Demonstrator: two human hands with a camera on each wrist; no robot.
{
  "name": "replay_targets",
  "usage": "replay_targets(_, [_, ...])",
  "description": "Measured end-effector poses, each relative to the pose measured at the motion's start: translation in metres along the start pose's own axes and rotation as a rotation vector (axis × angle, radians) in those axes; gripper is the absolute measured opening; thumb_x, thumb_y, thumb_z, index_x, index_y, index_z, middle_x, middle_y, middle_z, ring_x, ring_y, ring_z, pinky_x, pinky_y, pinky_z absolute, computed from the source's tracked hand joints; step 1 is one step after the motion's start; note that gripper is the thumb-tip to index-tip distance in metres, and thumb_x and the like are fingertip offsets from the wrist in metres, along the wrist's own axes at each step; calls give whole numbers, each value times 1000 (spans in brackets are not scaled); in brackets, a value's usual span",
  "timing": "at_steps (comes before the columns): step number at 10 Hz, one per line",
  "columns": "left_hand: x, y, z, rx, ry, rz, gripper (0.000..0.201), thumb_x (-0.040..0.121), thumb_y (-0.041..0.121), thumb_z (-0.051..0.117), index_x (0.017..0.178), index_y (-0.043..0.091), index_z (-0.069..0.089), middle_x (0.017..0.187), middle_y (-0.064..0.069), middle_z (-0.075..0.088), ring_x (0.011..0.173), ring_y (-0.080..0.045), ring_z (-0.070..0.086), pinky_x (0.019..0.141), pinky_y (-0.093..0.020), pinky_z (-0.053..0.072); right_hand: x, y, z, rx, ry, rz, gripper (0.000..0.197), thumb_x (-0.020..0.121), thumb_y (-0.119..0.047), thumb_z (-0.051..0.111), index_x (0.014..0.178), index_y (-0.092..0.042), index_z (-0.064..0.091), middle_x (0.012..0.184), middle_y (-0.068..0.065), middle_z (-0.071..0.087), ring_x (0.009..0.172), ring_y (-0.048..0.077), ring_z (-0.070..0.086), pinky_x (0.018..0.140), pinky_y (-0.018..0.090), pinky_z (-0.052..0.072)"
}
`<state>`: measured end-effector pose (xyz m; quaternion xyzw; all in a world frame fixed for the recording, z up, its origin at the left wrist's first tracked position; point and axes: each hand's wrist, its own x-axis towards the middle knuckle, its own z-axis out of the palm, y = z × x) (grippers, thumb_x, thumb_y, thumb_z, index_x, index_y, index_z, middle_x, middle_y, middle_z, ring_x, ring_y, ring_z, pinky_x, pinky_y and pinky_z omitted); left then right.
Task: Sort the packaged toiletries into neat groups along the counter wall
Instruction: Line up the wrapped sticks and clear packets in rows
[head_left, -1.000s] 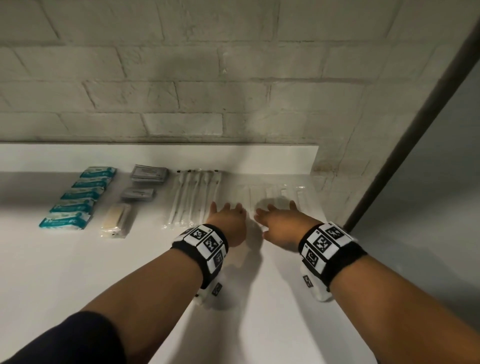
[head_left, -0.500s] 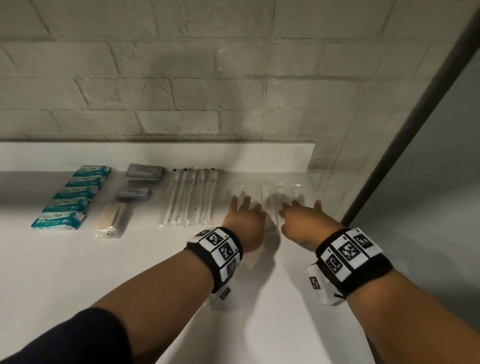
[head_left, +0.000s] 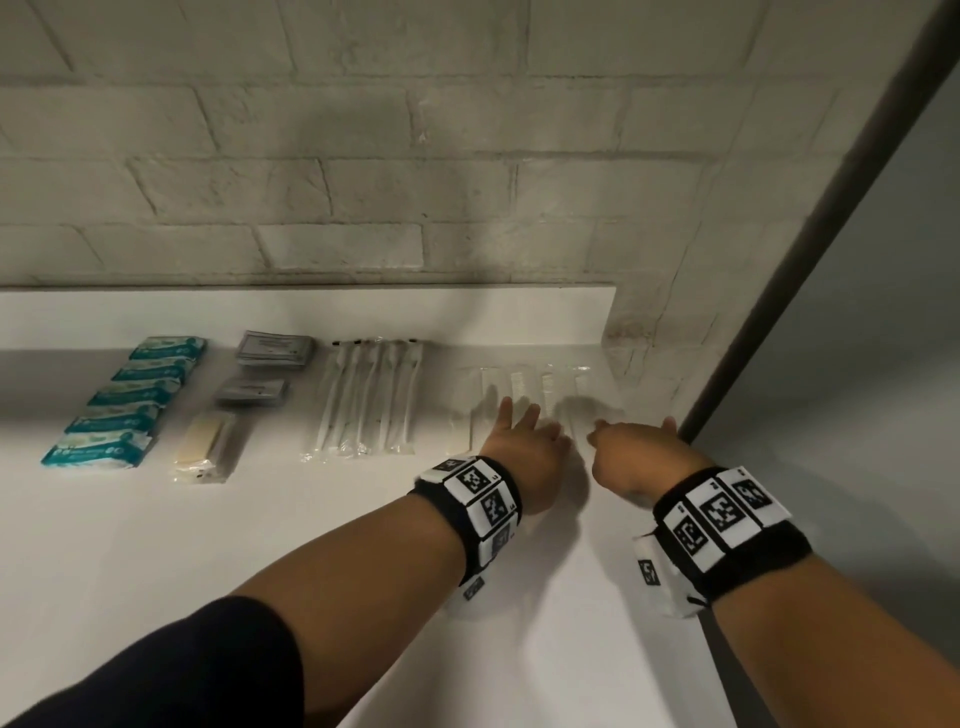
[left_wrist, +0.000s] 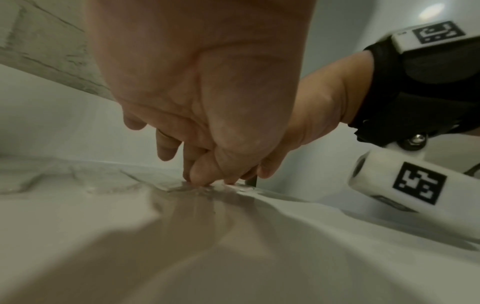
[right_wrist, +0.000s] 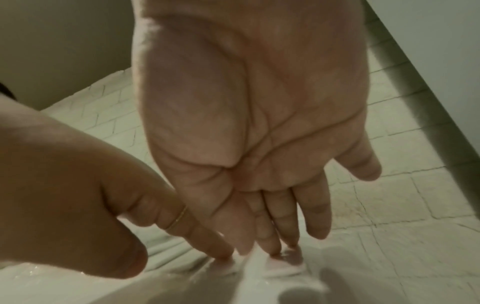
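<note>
Both hands flat-ish on clear comb packs (head_left: 524, 389) at counter (head_left: 260, 545) far right, by wall. L hand (head_left: 524, 447) & R hand (head_left: 636, 457): fingers extended, tips pressing wrap, gripping nothing. Step: squaring last group. Next prob. needs gentle nudges so the packs line up w/o overlap.

Wall (head_left: 363, 208) blocks ahead; counter (head_left: 156, 545) open near side.

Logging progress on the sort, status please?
Left hand and right hand open, fingertips pressing the clear comb packets at the counter's right end. Other groups lined up to the left. Nothing in the way.
</note>
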<state>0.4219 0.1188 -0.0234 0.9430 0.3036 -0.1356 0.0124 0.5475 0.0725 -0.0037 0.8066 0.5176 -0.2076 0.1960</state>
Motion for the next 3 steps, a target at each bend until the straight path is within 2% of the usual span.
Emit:
replay_targets(1, [-5,-1,2,-31,53,-25,63,87,13,43,148,16,30,157,-5,26,147,-32,8,115,-57,-5,-11,3,0,37,69,-54,58,91,-13,37,149,-18,30,156,3,28,139,26,33,118,53,8])
replay_targets(2, [-30,-7,-2,-91,113,-7,66,87,10,40,151,17,24,159,-4,22,149,-27,7,119,-54,-3,-36,12,2,191,118,-138,56,94,-16,39,149,-22,29,158,-1,23,140,22,33,116,38,24])
replay_targets(3, [-70,-18,3,-188,203,-9,62,91,13,39,151,24,25,158,2,25,148,-21,13,121,-43,4,-68,19,19,320,119,-215,50,98,-29,40,147,-28,32,153,-5,32,136,16,38,108,27,33])
